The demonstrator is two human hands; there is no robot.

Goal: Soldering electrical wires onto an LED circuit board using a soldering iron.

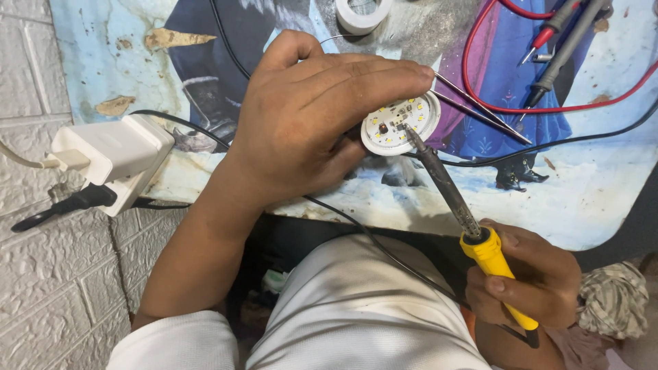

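Closest to me I'm seeing the white shirt [356, 308] filling the bottom of the view, and just beside it my right hand [528, 281] is wrapping its grip fully closed around the yellow handle of the soldering iron [473, 226]. The iron is angling up and away from that grip, and its tip is touching the round white LED board [401, 123], near the middle of the board.

My left hand [308, 116] is closing its grip on the board too, fingers lying over the top edge and thumb tucked underneath, so the board is sitting raised a bit over the table [596, 199] instead of lying flat, as far as I can tell.

Just past the left grip's fingertips, a pair of metal tweezers [480, 109] is resting on the table. Further out from there, red and black multimeter probes [562, 34] with their red lead are lying around. A roll of white tape [362, 14] is sitting beyond the left grip, and a white power adapter [113, 157] is off to its outer side, well apart.
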